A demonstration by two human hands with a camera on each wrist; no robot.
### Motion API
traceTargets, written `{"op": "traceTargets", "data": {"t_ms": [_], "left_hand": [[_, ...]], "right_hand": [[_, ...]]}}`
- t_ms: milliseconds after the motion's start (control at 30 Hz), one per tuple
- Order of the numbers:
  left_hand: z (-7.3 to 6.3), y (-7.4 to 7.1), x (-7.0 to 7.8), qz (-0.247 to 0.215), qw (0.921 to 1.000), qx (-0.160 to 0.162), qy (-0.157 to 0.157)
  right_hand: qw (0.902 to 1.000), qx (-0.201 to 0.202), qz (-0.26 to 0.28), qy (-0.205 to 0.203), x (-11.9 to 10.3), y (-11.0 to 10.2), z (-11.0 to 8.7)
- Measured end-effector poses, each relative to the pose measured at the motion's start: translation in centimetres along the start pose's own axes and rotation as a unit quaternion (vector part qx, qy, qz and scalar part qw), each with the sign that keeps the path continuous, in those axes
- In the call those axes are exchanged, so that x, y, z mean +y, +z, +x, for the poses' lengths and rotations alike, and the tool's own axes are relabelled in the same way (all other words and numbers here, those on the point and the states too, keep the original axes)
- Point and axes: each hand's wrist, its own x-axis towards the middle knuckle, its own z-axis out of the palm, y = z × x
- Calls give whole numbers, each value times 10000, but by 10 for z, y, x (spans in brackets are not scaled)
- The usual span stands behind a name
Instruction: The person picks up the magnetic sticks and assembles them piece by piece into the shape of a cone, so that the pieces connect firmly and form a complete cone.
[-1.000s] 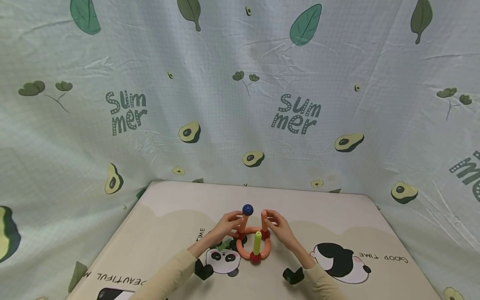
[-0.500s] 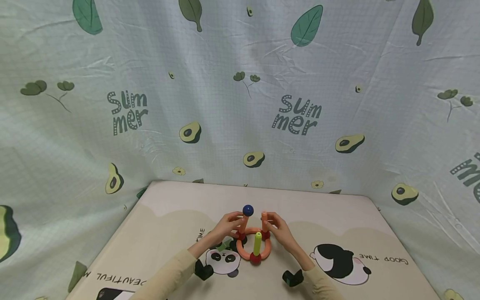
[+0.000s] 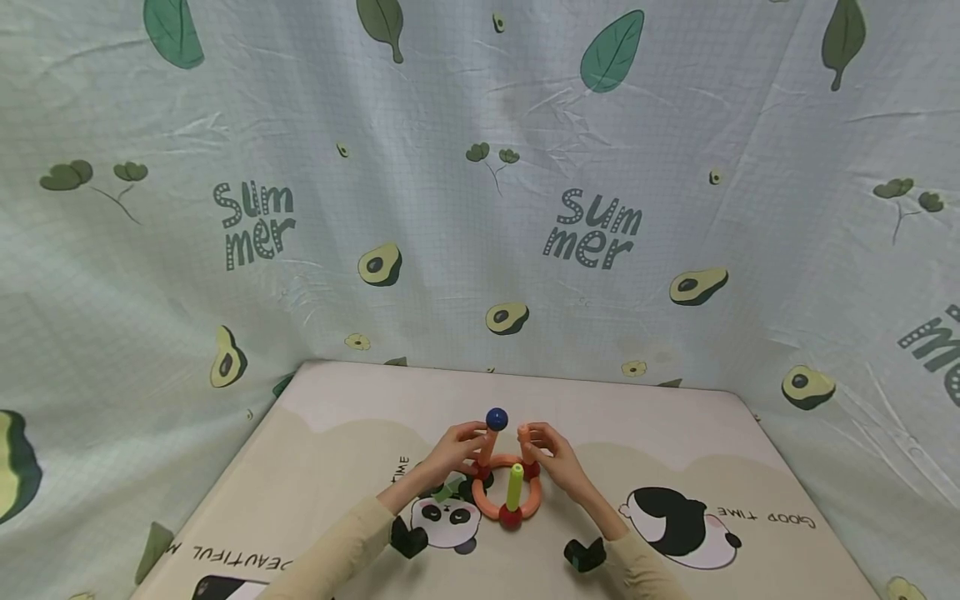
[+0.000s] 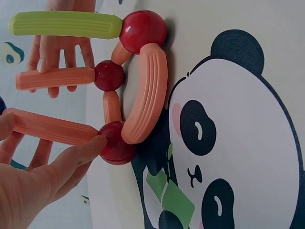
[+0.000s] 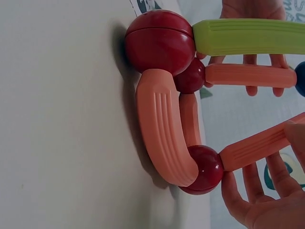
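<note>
A ring of curved orange rods (image 4: 153,95) joined by red balls (image 5: 159,43) lies on the table in the head view. A yellow-green rod (image 3: 515,487) stands up from the near ball. On the left, a straight orange rod (image 4: 52,126) rises to a blue ball (image 3: 497,419); my left hand (image 3: 453,451) holds this rod, one digit touching the red ball at its foot. My right hand (image 3: 561,457) pinches the other upright orange rod (image 5: 259,145) between thumb and fingers. That rod leans slightly inward, and its top end bears no ball.
The table (image 3: 360,400) wears a cover printed with pandas and lettering. Two dark blocky objects, at left (image 3: 408,540) and at right (image 3: 585,555), sit by the wrists. A pale curtain (image 3: 450,208) with avocado prints hangs behind the table's far edge.
The top of the right orange rod has tipped a little left, toward the blue ball, with my right fingers moving along. My left hand and the ring look nearly still.
</note>
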Motion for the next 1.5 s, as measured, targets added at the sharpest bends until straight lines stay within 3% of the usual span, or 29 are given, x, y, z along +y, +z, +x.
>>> {"op": "traceTargets", "data": {"t_ms": [200, 467, 533, 700, 767, 1500], "left_hand": [[1, 2, 2, 112, 9999, 7, -6], [2, 7, 7, 292, 9996, 59, -9], [-1, 9, 14, 365, 9993, 75, 25], [4, 12, 12, 434, 9990, 54, 111], [10, 13, 5, 439, 9990, 43, 112], [15, 14, 8, 489, 9986, -156, 91]], "right_hand": [[9996, -118, -236, 89, -18, 1, -5], [9992, -200, -342, 97, -18, 1, -6], [9991, -203, -355, 71, -18, 1, -6], [9990, -198, -398, -28, -17, -2, -5], [9989, -178, -429, -61, -17, -3, -6], [9983, -110, -570, 70, -20, -8, -11]]}}
